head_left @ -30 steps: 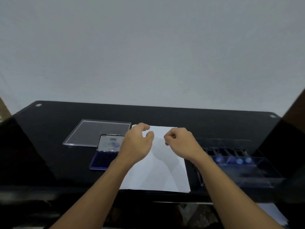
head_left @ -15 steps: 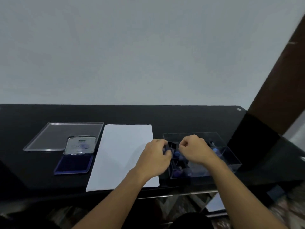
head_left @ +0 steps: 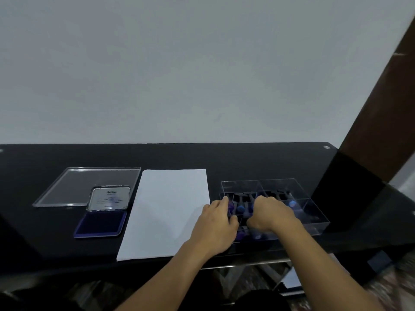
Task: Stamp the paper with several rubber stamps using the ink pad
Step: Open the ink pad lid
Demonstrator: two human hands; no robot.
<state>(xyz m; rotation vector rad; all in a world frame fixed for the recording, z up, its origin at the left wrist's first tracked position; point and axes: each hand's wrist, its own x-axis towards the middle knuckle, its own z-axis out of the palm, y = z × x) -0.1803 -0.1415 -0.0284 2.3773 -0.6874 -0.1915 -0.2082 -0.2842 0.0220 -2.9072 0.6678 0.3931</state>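
At the far left of the glossy black table (head_left: 40, 234) lies a flat clear plastic lid (head_left: 80, 185). Touching its near edge sits the open ink pad (head_left: 101, 223), a dark violet rectangle with its white-labelled metal cover hinged up behind it. Just right of both lies the white rectangular sheet of paper (head_left: 167, 209), long side running away from the person. No mark shows on any part of it.

Further right, the left hand (head_left: 216, 225) crosses the sheet's near right corner and reaches over the left wall of a clear plastic compartment box (head_left: 313, 213). Its fingers are bent down among the small rubber stamps with blue heads (head_left: 240, 208) that stand in the box's cells. The right hand (head_left: 270, 213) is beside it, knuckles up and fingers curled down into the middle cells. Whether either hand has closed on a stamp cannot be told, since the fingertips are hidden.

Judging by the blank sheet, the task is at its very start. The pad is uncovered and ready, and a first stamp seems to be in the choosing. Inking, pressing on the paper, and repeating with other stamps all remain.
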